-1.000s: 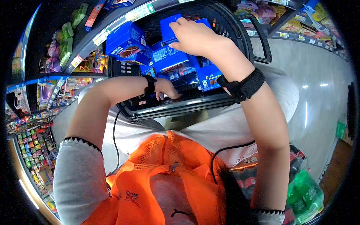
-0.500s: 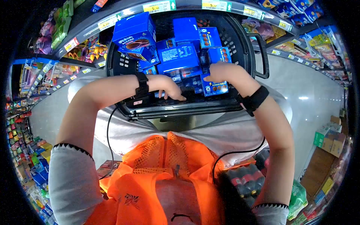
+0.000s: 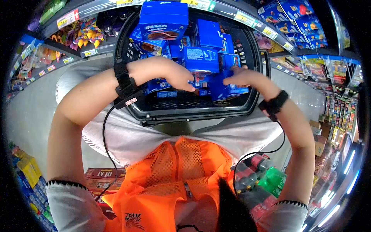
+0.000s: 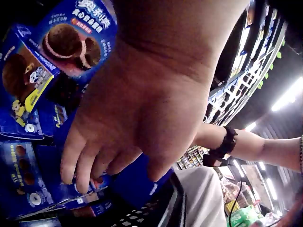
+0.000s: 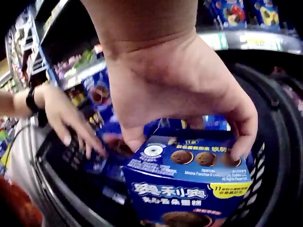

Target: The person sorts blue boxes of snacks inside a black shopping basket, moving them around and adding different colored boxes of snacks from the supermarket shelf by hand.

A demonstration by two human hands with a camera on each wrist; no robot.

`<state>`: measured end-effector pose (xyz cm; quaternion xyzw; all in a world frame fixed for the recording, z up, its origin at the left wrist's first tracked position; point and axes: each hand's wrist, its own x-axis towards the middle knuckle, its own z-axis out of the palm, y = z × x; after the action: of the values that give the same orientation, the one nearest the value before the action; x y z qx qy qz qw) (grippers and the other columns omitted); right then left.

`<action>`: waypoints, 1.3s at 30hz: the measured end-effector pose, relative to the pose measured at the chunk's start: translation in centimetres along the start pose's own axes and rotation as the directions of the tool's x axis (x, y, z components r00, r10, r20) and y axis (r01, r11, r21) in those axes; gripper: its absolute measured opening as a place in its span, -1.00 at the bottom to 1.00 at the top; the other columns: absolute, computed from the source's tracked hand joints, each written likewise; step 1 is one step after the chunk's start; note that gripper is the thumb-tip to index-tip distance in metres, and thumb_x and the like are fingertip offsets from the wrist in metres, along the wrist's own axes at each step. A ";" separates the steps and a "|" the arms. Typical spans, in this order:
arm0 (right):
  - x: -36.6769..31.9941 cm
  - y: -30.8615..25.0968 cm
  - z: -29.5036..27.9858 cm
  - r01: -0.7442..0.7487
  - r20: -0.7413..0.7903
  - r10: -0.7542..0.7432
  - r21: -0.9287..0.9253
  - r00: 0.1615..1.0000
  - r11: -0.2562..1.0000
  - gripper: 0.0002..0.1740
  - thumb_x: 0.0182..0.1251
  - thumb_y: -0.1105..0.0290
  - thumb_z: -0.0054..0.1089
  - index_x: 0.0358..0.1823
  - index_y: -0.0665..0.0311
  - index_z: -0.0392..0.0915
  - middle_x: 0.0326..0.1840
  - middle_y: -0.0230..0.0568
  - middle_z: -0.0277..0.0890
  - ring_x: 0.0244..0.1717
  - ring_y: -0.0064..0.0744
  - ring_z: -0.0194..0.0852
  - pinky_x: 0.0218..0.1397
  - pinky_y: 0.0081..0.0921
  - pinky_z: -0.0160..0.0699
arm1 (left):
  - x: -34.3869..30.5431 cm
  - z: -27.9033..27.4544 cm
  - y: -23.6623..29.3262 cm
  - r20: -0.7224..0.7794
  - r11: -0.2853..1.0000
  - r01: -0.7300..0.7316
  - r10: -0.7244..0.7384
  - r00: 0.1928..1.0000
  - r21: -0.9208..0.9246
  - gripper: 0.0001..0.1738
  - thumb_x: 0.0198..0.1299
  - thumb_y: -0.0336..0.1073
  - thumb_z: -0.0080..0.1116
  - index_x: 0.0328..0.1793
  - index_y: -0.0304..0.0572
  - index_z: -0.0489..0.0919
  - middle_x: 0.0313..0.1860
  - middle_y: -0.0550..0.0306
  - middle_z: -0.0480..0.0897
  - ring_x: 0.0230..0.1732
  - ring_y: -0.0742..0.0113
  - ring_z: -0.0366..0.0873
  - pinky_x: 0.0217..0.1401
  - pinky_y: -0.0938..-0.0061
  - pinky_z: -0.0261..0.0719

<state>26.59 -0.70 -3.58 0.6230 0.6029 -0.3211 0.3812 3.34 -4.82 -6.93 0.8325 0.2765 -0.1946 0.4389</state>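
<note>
A black basket (image 3: 181, 116) rests on the person's lap, with several blue snack-cake boxes (image 3: 201, 58) in it. At its near right corner the right hand (image 3: 241, 78) grips one blue snack-cake box (image 5: 189, 177), thumb and fingers on opposite sides of its upper part. That box looks blurred and tilted in the head view. Over the near middle of the basket hangs the left hand (image 3: 176, 75), palm down. Its loose fingers (image 4: 83, 163) reach down among the boxes and hold nothing. A larger blue box (image 3: 164, 23) stands high at the far left.
A shelf edge with price tags (image 3: 247, 19) runs right behind the basket. Blue snack packs (image 3: 297, 23) fill the shelf at upper right. Bottles (image 3: 247, 176) lie beside the person's right hip. Cables (image 3: 104, 135) hang from both wrist straps.
The right hand has come from the far boxes to the near right corner and now grips a box there. The left hand has shifted slightly right. The head view has turned.
</note>
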 end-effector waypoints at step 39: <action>14.6 -1.6 10.9 0.555 0.519 -0.233 -0.638 0.822 0.535 -0.48 0.19 0.35 -0.22 0.24 0.06 0.29 0.31 -0.20 0.21 0.22 -0.09 0.26 0.13 -0.20 0.31 | -2.6 -3.8 -1.9 -0.897 0.728 0.542 0.241 0.372 0.420 -0.15 -0.18 -0.28 0.33 0.30 -0.19 0.19 0.32 -0.07 0.21 0.31 0.04 0.18 0.28 0.19 0.21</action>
<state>26.60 -2.72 -21.70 0.1715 0.7230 -0.2250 0.6303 0.44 -1.49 -4.55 0.8582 0.4637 0.1709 -0.1391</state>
